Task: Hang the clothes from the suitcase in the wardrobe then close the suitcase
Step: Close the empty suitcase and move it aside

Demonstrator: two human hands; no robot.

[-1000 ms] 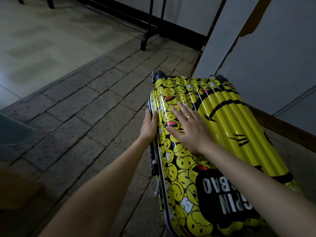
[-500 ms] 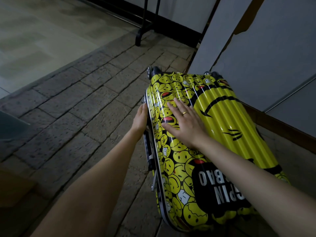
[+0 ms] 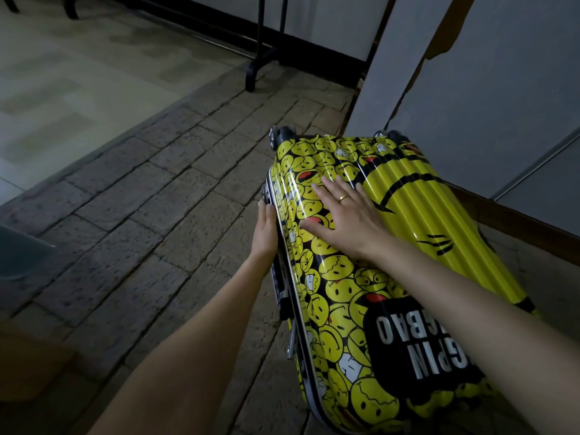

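My left hand (image 3: 266,229) lies flat against the suitcase (image 3: 370,277) side seam, fingertips hidden; my right hand (image 3: 348,215) presses open-palmed on top. Suitcase closed, near end cut off, on dim brick floor (image 3: 141,215) beside wall (image 3: 486,105).

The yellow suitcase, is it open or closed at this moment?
Closed. The two shells of the suitcase meet along the metal side seam with no gap, and the right hand lies flat on top.

My view is dim — pale light on the far-left floor (image 3: 62,89), glare streaks on the suitcase (image 3: 408,196), edges bowed.
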